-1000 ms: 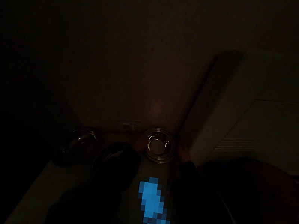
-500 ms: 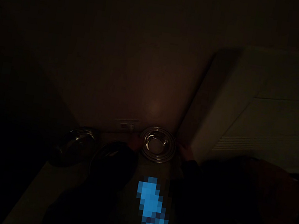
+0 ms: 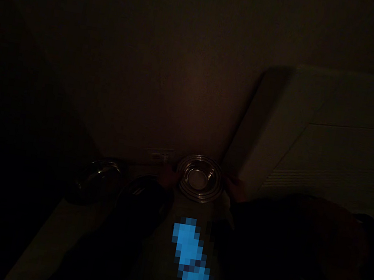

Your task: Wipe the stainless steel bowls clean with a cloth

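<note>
In very dim light, a shiny metal bowl (image 3: pixel 198 178) stands close to the wall, with several rims showing around it like nested bowls. My left hand (image 3: pixel 168 177) is at its left edge and my right hand (image 3: pixel 236 189) at its right edge. Both hands look curled around the rims, though the fingers are mostly lost in the dark. Left of my left hand lies another dark, shiny bowl (image 3: pixel 138 189), partly covered by my sleeve. Farther left, a larger shiny bowl (image 3: pixel 96 177) catches some light.
Behind the bowls rises a wall (image 3: pixel 187 93) with a socket (image 3: pixel 161 156) low on it. A pale panel with grooves (image 3: pixel 343 141) stands at the right. A bright blue pixelated patch (image 3: pixel 188 254) lies in front of me. Dark shapes with a reddish part (image 3: pixel 340 245) fill the lower right.
The bowl between my hands sits slightly farther right and higher in view, its opening looking a little wider. Both hands stay at its edges. The picture has darkened.
</note>
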`<state>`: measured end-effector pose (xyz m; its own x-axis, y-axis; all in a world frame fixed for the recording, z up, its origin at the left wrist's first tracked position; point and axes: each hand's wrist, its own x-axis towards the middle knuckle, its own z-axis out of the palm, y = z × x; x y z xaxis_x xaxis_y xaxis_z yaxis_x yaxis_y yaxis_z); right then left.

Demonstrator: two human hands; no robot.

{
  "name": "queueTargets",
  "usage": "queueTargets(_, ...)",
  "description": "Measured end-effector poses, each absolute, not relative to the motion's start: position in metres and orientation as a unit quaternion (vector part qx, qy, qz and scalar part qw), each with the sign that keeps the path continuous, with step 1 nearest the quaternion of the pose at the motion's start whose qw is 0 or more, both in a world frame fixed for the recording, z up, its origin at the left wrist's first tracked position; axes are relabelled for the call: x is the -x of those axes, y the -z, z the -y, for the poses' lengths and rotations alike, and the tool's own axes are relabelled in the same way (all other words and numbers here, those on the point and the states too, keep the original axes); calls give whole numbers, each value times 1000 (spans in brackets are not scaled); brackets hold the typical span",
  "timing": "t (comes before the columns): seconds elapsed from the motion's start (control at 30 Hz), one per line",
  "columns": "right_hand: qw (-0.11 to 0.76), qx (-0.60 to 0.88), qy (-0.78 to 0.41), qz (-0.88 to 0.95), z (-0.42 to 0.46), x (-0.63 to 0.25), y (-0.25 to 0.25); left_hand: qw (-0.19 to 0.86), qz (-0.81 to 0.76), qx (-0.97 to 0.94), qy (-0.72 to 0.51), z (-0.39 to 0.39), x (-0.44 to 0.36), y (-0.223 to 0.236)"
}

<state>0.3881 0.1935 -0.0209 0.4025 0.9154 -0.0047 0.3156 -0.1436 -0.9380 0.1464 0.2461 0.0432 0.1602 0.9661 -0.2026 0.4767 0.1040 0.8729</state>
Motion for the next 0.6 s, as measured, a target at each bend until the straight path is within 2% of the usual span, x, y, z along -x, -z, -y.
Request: queueTargets(0.6,511,657,-288,473,-168,-361,-19,412,-598,-630,-276,-218,-117,-72)
